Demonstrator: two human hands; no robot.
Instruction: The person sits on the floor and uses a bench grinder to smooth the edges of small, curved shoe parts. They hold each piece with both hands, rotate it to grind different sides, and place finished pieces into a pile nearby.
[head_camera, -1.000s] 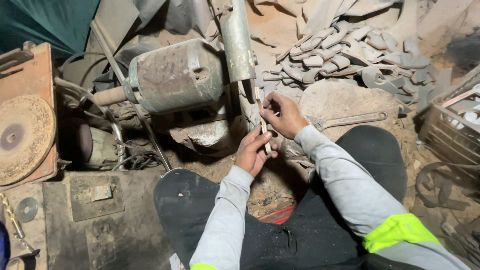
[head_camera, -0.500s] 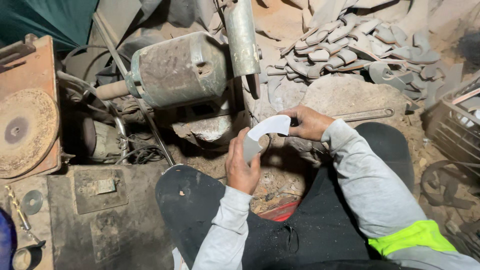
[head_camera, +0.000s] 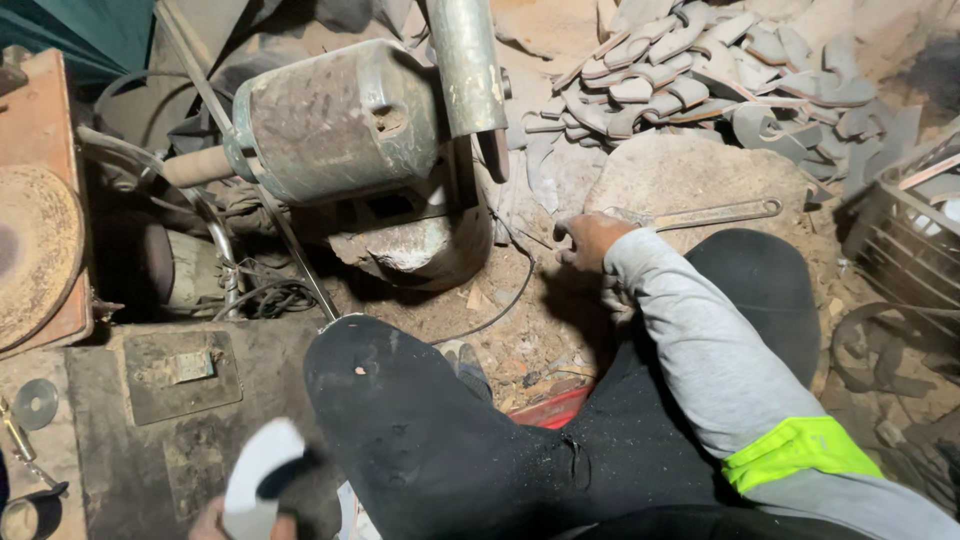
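My left hand (head_camera: 208, 522) is low at the bottom left beside my left knee, shut on a white curved flat piece (head_camera: 256, 468) that looks motion-blurred. My right hand (head_camera: 588, 240) stretches forward over the dirt floor with nothing in it, fingers loosely curled and apart. It hovers just left of a long metal wrench (head_camera: 722, 213) lying on a flat round stone (head_camera: 690, 172). Ahead stands a bench grinder motor (head_camera: 335, 120) with its narrow wheel (head_camera: 494, 152) at the right end. Behind the stone lies a pile of several grey curved pieces (head_camera: 680, 75).
A wire basket (head_camera: 905, 240) stands at the right edge. A large worn abrasive disc (head_camera: 30, 255) on a rusty box sits at the left, with cables (head_camera: 270, 295) under the motor. A metal plate (head_camera: 180, 368) covers the floor at left. A red object (head_camera: 548, 405) shows between my legs.
Both hands held the white curved piece near the grinding wheel. Now my left hand has carried it down to the bottom left, and my right hand has let go and reached forward.
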